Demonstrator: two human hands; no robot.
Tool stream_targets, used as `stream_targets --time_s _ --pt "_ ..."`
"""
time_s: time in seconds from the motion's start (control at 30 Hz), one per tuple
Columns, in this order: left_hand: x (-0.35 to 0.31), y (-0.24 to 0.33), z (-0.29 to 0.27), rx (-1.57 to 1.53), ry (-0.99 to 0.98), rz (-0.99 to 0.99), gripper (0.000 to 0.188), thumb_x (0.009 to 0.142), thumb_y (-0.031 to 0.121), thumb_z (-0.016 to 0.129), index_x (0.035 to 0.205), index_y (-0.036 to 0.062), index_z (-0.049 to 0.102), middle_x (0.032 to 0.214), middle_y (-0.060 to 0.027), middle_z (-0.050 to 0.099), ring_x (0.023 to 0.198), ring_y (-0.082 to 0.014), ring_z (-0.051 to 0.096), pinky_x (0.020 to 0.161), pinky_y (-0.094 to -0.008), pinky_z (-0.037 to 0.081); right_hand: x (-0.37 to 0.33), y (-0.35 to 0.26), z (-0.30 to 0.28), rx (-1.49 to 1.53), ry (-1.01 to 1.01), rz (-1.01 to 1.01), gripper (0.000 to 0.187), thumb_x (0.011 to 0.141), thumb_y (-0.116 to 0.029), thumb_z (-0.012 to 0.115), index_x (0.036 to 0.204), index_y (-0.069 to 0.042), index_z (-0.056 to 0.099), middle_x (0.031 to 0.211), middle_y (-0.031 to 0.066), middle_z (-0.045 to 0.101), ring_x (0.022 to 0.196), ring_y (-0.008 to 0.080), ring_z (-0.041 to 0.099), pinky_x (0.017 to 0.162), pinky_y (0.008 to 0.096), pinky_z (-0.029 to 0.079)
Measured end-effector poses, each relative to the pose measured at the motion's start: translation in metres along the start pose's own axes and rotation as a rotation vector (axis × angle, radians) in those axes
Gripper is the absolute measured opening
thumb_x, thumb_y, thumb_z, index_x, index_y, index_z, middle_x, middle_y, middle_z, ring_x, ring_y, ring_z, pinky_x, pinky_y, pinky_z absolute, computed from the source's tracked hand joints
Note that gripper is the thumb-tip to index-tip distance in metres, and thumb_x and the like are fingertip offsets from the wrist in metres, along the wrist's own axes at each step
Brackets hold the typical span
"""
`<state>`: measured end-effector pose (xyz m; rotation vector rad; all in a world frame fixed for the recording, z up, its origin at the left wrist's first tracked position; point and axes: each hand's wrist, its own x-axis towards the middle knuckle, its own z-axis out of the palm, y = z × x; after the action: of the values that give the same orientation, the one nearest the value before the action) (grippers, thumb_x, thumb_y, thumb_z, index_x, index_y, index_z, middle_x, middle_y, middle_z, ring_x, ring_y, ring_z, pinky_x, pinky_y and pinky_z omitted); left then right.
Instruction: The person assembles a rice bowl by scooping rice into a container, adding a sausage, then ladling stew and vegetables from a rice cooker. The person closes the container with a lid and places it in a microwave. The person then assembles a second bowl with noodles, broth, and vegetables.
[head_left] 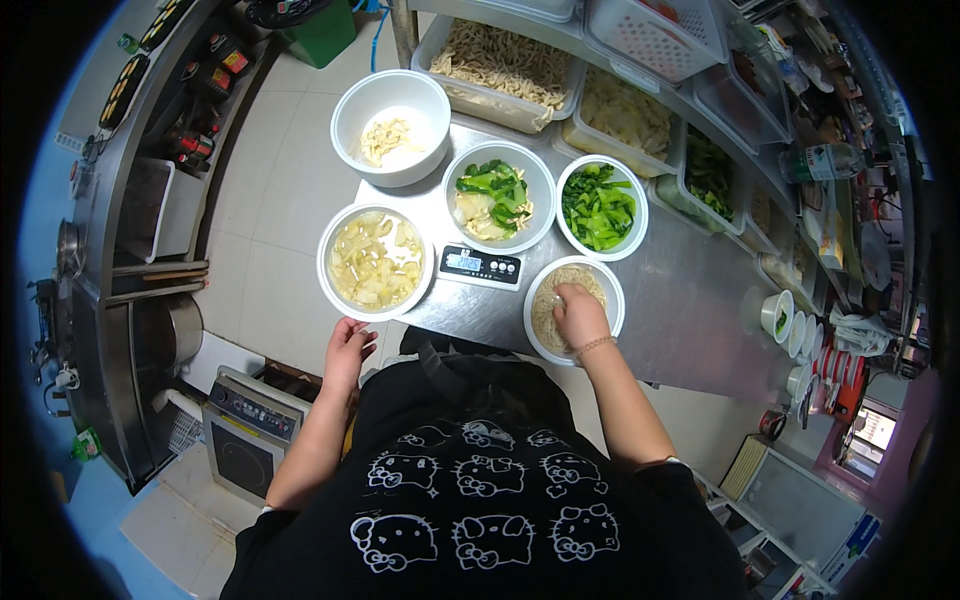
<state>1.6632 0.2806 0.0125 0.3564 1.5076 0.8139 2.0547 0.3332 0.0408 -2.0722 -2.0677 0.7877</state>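
My right hand (580, 316) reaches into a white bowl (618, 290) of thin pale strands (545, 318), its fingers drawn together among them; the fingertips are partly hidden. My left hand (347, 350) is beside the near rim of a white bowl (325, 262) holding pale yellow cabbage-like pieces (375, 262). Its fingers are apart and loosely bent, with nothing in them. A digital scale (480, 265) has a white bowl (548, 190) on its platform, with leafy greens (495, 182) and pale pieces inside. To its right, another white bowl (640, 225) contains chopped greens (597, 207).
A deep white tub (345, 125) with a few pale strips stands at the table's far left. Clear bins (505, 115) of strips, cabbage and greens line the back under a shelf. Small bowls (776, 315) sit far right. An induction cooker (245, 460) is at lower left.
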Motion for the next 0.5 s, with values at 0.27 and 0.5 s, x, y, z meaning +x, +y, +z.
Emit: stream_targets --time_s 0.27,0.5 --pt "0.003 -0.004 -0.006 0.021 -0.01 -0.003 0.021 0.094 0.008 0.045 0.114 0.01 0.052 0.114 -0.0006 0.057 0.102 -0.0168 0.058 0.089 -0.0335 0.048 -0.032 0.006 -0.025 -0.041 -0.028 0.031 0.044 0.077 -0.014 0.07 0.119 -0.007 0.059 0.12 0.0213 0.056 0.107 0.0385 0.055 0.093 0.0427 0.047" --pt "0.014 -0.005 -0.006 0.04 -0.026 -0.005 0.022 0.094 0.008 0.046 0.116 0.0099 0.052 0.106 -0.0003 0.055 0.099 -0.0166 0.059 0.086 -0.0332 0.05 -0.031 0.005 -0.004 -0.139 -0.15 0.128 0.055 0.072 -0.013 0.074 0.124 -0.01 0.056 0.127 0.0193 0.052 0.111 0.0388 0.054 0.093 0.0422 0.047"
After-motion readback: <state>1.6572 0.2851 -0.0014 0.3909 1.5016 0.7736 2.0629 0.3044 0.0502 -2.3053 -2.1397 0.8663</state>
